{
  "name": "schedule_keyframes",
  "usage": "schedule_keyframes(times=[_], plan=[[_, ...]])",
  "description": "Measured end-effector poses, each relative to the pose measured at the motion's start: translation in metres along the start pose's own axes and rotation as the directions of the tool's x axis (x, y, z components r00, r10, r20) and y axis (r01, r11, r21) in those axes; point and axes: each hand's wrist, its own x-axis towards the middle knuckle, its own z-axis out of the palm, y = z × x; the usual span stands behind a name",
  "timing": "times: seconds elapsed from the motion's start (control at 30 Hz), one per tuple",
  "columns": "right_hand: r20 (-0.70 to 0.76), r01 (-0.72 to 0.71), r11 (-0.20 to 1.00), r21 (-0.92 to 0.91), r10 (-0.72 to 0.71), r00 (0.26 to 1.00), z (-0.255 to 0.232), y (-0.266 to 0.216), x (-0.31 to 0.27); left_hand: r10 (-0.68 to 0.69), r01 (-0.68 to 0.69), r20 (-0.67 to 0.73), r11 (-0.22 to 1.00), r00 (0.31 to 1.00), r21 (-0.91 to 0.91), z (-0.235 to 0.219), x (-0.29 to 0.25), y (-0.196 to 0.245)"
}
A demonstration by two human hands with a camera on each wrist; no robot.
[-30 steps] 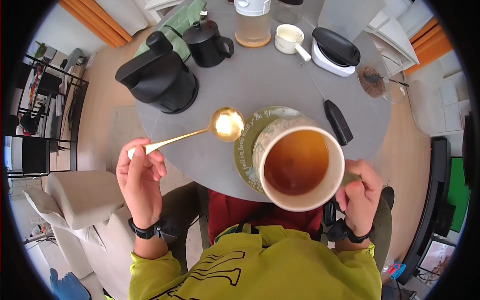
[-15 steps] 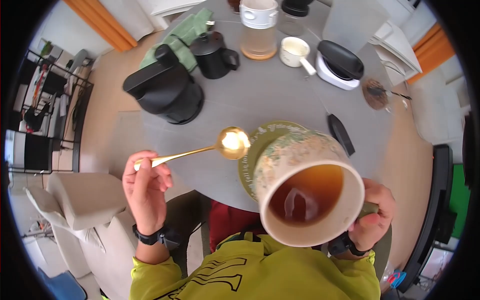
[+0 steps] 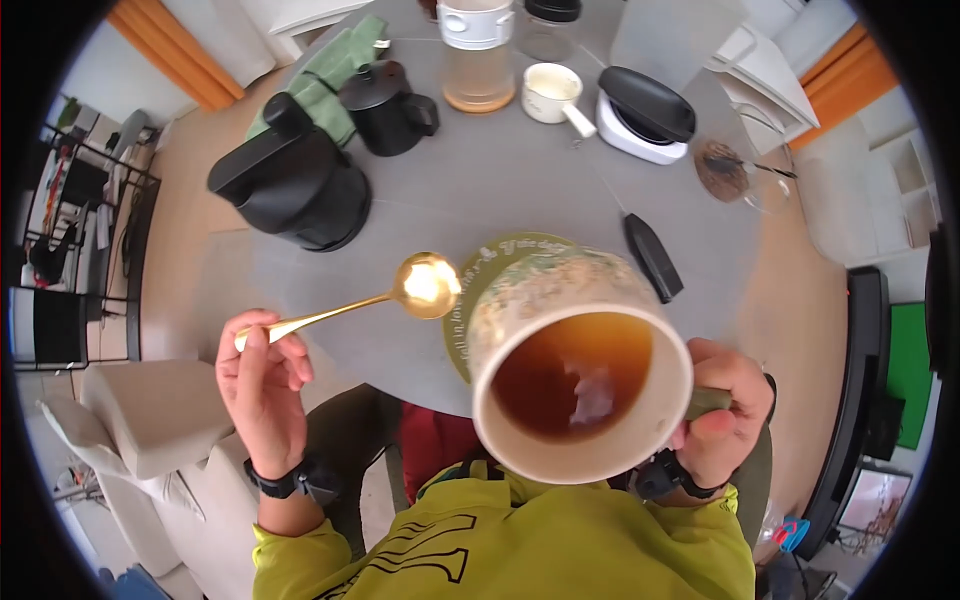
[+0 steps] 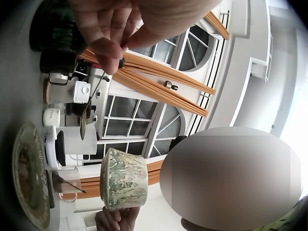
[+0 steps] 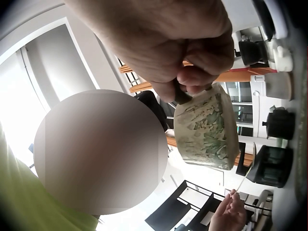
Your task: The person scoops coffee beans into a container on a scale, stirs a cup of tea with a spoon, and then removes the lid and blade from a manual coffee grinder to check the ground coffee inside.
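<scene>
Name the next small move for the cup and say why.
Probably bring the cup gently closer for a sip: the right hand grips its handle, it is clear of the saucer, and its opening faces the person, while the left hand holds the spoon aside.

Spoon (image 3: pixel 428 284) in my left hand (image 3: pixel 262 390), mug (image 3: pixel 580 380) in my right hand (image 3: pixel 728 410) — beyond them, a plate (image 3: pixel 458 320) on the table (image 3: pixel 420 205), a cloth (image 3: pixel 318 108) far left.
</scene>
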Motion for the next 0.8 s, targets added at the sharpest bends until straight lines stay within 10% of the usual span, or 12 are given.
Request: schedule_keyframes(times=[0.47,0.8], plan=[[-0.25,-0.117,0.991,0.071,0.131,0.959,0.013,-0.001,0.007,0.005,-0.003,0.052,1.0,0.999,-0.025,0.0,-0.002,0.005],[-0.016,-0.321,0.933,0.163,0.328,0.945,0.009,0.041,-0.004,-0.012,0.011,0.049,1.0,0.999,0.011,0.001,-0.006,0.007]])
